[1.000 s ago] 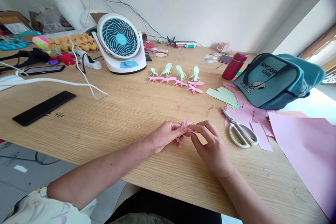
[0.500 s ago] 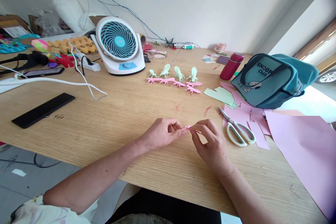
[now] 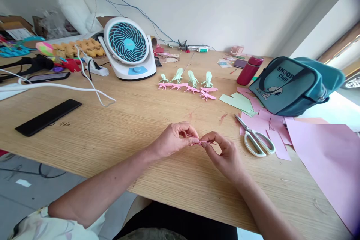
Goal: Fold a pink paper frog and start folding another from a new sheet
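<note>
Head view shows me both hands meeting above the front part of the table (image 3: 126, 120), with a small pink paper piece (image 3: 200, 142) between them. The left hand (image 3: 171, 140) pinches one side of it between thumb and bent forefinger; the right hand (image 3: 226, 155) pinches the other side the same way, so the two sets of fingertips sit just beside each other. From where I watch, the paper shows as thin, narrow edges, and I cannot make out its folds, nor tell whether the hands touch the wood.

Near the right hand I have the scissors (image 3: 251, 132), blades pointing away from the person, partly over some pink paper scraps (image 3: 254, 121). A large pink sheet (image 3: 326, 157) lies farther right, and pale green strips (image 3: 237, 102) lie behind the scissors. Past them I see a teal bag (image 3: 292, 95) and a red bottle (image 3: 249, 72).

Straight ahead, pink paper figures (image 3: 192, 89) stand in a row in front of four green paper figures (image 3: 177, 75). To their left stands a fan (image 3: 128, 43).
</note>
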{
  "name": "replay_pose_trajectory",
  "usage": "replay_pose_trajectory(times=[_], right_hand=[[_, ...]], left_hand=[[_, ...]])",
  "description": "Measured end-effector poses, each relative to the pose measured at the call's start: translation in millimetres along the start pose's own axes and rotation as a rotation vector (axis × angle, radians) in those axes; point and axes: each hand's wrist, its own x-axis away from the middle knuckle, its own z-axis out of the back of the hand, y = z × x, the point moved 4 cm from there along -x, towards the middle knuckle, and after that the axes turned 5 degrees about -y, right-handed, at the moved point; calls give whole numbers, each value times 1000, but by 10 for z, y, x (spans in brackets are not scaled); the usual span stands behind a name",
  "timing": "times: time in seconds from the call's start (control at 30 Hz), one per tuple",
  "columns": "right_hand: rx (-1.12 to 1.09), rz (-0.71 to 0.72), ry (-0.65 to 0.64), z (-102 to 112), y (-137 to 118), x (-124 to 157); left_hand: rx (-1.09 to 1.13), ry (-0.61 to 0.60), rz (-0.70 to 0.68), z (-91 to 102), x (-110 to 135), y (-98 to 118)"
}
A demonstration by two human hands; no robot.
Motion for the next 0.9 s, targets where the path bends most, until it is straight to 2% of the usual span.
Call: replay_pose_trajectory(times=[0.1, 0.23, 0.3, 0.43, 0.6, 0.77, 0.9], right_hand=[[25, 26, -4, -5, -13, -6], [155, 106, -1, -26, -38, -6], [208, 134, 2, -38, -40, -3], [243, 128, 23, -44, -21, 1], [201, 96, 35, -50, 0, -1], [162, 91, 58, -54, -13, 3], [142, 75, 77, -54, -21, 10]], left_hand=[[-79, -75, -91, 31, -10, 28], [-420, 5, -238, 61, 20, 95], [-470, -6, -273, 15, 47, 124], [-487, -65, -243, -92, 92, 154], [-470, -8, -199, -105, 122, 159], [-260, 27, -127, -118, 126, 107], [-309, 60, -153, -124, 147, 137]])
